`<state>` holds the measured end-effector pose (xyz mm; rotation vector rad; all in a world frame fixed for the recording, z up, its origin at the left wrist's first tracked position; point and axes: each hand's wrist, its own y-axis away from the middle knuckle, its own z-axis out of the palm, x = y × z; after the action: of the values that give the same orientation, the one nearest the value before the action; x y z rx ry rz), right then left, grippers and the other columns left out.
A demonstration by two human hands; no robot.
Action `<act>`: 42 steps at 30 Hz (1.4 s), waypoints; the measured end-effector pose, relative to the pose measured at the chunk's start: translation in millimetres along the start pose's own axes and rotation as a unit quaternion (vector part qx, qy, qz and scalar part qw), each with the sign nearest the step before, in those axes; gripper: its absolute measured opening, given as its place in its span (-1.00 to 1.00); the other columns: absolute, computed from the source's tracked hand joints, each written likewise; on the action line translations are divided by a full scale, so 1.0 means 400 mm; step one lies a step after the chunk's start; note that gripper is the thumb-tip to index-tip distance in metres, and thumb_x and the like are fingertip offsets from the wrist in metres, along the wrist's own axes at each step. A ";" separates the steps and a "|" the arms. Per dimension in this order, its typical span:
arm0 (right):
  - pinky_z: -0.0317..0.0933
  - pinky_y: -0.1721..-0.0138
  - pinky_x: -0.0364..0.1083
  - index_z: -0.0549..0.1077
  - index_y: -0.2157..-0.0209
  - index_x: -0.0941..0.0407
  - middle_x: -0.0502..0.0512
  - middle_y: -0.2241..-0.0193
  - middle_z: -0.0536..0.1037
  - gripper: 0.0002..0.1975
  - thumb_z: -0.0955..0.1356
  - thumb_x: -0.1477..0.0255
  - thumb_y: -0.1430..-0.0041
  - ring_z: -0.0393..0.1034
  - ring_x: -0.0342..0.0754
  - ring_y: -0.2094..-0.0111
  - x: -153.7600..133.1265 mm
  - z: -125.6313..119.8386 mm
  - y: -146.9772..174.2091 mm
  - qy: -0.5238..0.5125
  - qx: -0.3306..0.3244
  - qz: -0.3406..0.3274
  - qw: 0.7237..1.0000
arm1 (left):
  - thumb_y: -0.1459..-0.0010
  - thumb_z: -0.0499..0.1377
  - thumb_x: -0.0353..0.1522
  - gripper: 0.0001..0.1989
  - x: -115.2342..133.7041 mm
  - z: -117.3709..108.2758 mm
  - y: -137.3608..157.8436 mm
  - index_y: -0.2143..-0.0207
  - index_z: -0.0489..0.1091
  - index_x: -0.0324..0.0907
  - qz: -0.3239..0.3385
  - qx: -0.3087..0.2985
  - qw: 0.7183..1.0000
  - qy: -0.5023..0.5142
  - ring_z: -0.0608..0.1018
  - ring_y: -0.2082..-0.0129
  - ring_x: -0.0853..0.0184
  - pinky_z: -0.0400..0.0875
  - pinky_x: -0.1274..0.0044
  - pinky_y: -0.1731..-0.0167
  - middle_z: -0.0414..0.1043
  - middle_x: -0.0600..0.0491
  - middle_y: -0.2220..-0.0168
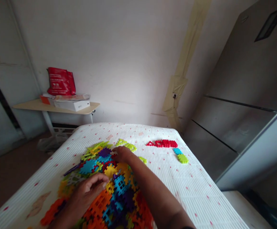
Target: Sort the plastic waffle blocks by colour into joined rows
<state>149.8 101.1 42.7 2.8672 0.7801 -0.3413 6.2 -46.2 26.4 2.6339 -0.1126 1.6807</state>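
Both hands down in a heap of colourful interlocking plastic tiles (114,187) on a white desk (200,190): left hand (88,190) curled, right hand (121,154) half-closed, grip unclear

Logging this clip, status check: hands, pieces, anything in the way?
Left hand resting on heap of colourful plastic interlocking pieces, grip unclear. Right hand reaching into heap's far edge, fingers hidden. Red pieces lie apart on white ribbed tabletop. Nothing obstructing.
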 end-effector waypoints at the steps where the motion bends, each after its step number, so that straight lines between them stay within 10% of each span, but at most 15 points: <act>1: 0.26 0.11 -0.11 0.40 -0.02 0.01 0.07 0.07 0.50 -0.56 0.33 0.34 -0.04 0.39 0.02 0.06 -0.007 0.002 -0.004 0.008 -0.008 -0.005 1.000 | -0.01 0.10 -0.11 -0.71 -0.002 0.000 0.000 0.38 0.46 -0.10 0.001 -0.001 1.000 0.002 0.52 0.27 0.25 0.39 0.56 0.23 0.51 0.08 0.36; 10: 0.30 0.24 -0.08 0.51 0.16 0.16 0.25 0.17 0.54 -0.57 0.42 0.25 0.09 0.44 0.12 0.15 0.005 0.003 -0.016 0.018 -0.006 0.061 0.998 | -0.02 0.11 -0.13 -0.73 -0.010 0.004 -0.003 0.38 0.46 -0.10 0.001 -0.001 1.000 0.014 0.52 0.26 0.24 0.38 0.56 0.22 0.51 0.07 0.35; 17: 0.22 0.36 -0.17 0.53 0.31 0.10 0.03 0.38 0.56 -0.77 0.39 0.44 0.11 0.43 -0.06 0.33 0.053 -0.035 0.027 -0.143 0.100 0.068 0.982 | 0.03 0.13 -0.09 -0.70 -0.007 0.003 -0.005 0.40 0.46 -0.11 0.007 0.016 1.000 0.022 0.53 0.31 0.24 0.41 0.53 0.27 0.51 0.08 0.40; 28: 0.12 0.55 -0.20 0.44 0.53 0.17 -0.09 0.66 0.43 -0.63 0.54 0.35 0.47 0.26 -0.21 0.64 0.085 -0.032 0.196 -0.658 0.085 0.036 0.748 | 0.14 0.21 -0.03 -0.50 -0.002 0.007 -0.002 0.22 0.43 -0.17 -0.052 0.046 0.990 0.124 0.54 0.30 0.22 0.43 0.49 0.31 0.53 -0.03 0.24; 38: 0.15 0.47 -0.19 0.54 0.34 0.13 -0.08 0.55 0.43 -0.61 0.50 0.20 0.24 0.23 -0.23 0.56 -0.025 0.013 0.240 -0.545 -0.021 -0.121 0.830 | 0.03 0.20 -0.11 -0.49 0.009 0.003 0.015 0.07 0.35 -0.20 -0.027 0.054 0.983 0.175 0.41 0.55 0.41 0.31 0.59 0.52 0.42 0.14 0.52; 42: 0.10 0.54 -0.23 0.49 0.24 0.11 -0.10 0.56 0.39 -0.70 0.43 0.32 0.08 0.18 -0.24 0.58 -0.058 0.013 0.245 -0.489 0.100 -0.108 0.860 | 0.03 0.20 -0.13 -0.57 0.014 -0.001 0.017 0.15 0.34 -0.18 -0.022 0.058 0.983 0.175 0.39 0.59 0.43 0.27 0.60 0.56 0.41 0.16 0.54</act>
<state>179.9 5.1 52.0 2.2256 0.8310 -1.7889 7.8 -53.3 31.3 2.3434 0.0502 2.1625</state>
